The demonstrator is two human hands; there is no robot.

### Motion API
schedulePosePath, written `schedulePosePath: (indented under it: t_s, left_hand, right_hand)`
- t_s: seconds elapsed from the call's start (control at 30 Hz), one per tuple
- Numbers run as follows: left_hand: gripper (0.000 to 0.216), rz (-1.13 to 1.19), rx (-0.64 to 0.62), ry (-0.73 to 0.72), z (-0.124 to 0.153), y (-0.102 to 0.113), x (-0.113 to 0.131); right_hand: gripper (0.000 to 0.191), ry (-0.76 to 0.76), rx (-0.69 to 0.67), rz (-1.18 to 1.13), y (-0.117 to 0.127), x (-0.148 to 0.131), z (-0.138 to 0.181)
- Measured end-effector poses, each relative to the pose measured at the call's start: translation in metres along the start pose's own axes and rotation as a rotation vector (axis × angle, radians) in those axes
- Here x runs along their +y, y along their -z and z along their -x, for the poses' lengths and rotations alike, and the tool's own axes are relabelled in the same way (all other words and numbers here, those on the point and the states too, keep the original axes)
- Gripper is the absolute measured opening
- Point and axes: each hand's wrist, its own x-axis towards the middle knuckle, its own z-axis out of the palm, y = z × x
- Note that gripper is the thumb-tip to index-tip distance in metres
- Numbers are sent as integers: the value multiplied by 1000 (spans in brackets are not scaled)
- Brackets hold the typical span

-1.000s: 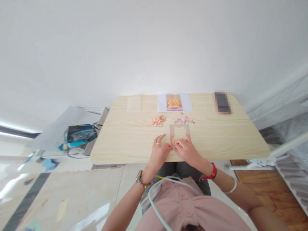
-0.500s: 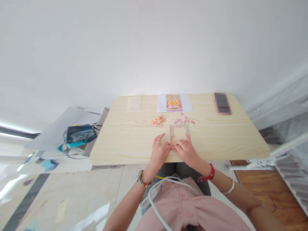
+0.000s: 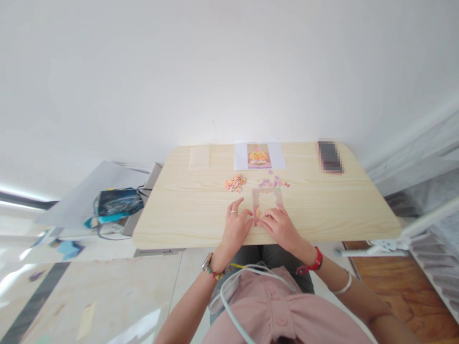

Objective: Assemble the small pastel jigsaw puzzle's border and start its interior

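A partly assembled jigsaw puzzle (image 3: 256,206), a pinkish border round a bare middle, lies near the table's front edge. My left hand (image 3: 236,228) rests at its lower left corner, fingers apart, with the index and thumb tips close to the puzzle's edge. Over the lower right part lies my right hand (image 3: 281,227), its fingers drawn together at the bottom border; whatever is under the fingertips is hidden. Orange loose puzzle pieces (image 3: 235,182) form a pile to the left, and purple puzzle pieces (image 3: 276,181) are scattered just beyond the puzzle.
Behind the pieces a white sheet with a printed reference picture (image 3: 259,156) lies against the wall. A pale translucent sheet (image 3: 199,157) is at the back left, a blurred-out phone (image 3: 330,156) at the back right. Left of the table (image 3: 179,215) stands a box with a dark bag (image 3: 120,203).
The left thumb and fingertips have drawn slightly away from the puzzle's lower left corner. My right hand stays over the bottom border. The whole view has shifted a little.
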Motion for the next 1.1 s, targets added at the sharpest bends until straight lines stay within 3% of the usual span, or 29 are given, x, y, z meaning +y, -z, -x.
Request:
schedulePosePath:
  t_s: [0.2, 0.3, 0.4, 0.6, 0.77, 0.93, 1.1]
  left_hand:
    - [9, -8, 28, 14, 1, 4, -4]
    - [8, -9, 31, 27, 0, 5, -5]
    - [8, -6, 33, 28, -2, 5, -4]
    - [7, -1, 38, 35, -2, 7, -6]
    - [8, 8, 30, 47, -2, 8, -4]
    - [9, 55, 13, -7, -5, 3, 11]
    - [13, 90, -53, -139, -8, -8, 28]
  right_hand:
    - [16, -273, 88, -44, 24, 81, -6]
    - [17, -316, 19, -32, 26, 117, -14]
    - [16, -321, -54, 4, 22, 130, -23]
    - [12, -354, -112, 118, 15, 130, -29]
    - [13, -313, -110, 109, 26, 127, -19]
    - [13, -144, -165, 101, 42, 94, -4]
    - [13, 39, -241, 133, 42, 57, 9]
